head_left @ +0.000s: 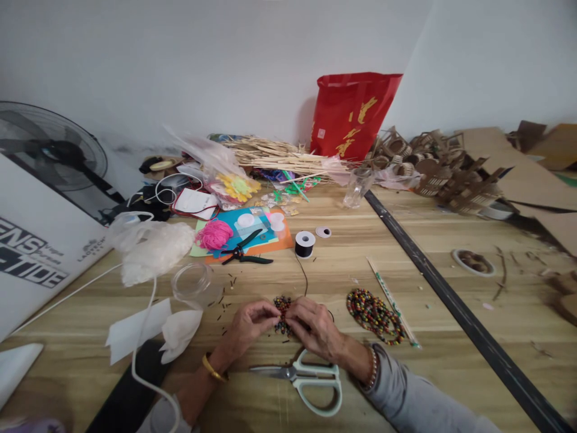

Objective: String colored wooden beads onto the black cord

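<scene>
Over a small pile of multicoloured beads [282, 310], both hands meet with fingertips pinched. My left hand [247, 325] is closed at the pile's left side; whatever lies between its fingertips is too small to make out. On the right, my right hand [315, 325] is closed on a thin black cord [305, 276], which runs down from a spool [305, 245] and disappears under the fingers. A bit of cord shows again beside that hand's edge. Below the hands lie scissors [315, 382] with pale green handles, blades pointing left.
A coiled bead string [374, 316] lies right of my hands, beside a thin wrapped stick [392, 300]. Black pruning shears [246, 251] and pink yarn [215, 234] rest on coloured sheets. A clear round lid [193, 284], a white cable [143, 343] and a glass [358, 187] stand around.
</scene>
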`<move>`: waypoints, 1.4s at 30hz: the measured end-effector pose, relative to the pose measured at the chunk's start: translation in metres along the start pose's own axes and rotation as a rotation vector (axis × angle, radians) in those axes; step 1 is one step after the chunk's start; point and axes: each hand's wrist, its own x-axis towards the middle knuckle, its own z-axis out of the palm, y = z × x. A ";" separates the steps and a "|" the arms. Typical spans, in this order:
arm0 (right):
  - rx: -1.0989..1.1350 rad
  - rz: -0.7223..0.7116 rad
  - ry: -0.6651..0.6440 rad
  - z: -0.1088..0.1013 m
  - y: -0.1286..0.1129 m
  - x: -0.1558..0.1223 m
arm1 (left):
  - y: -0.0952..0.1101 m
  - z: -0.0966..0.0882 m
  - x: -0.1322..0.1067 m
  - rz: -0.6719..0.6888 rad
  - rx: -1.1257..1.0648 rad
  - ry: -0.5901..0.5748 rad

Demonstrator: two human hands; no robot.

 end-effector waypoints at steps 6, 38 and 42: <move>-0.011 -0.002 0.003 0.000 -0.001 0.001 | -0.002 0.002 -0.001 0.085 0.093 0.000; -0.005 0.005 -0.021 0.002 0.002 -0.002 | 0.001 0.004 -0.004 0.191 0.271 0.044; -0.009 -0.003 -0.024 0.002 0.003 -0.002 | 0.000 0.004 -0.004 0.199 0.258 0.042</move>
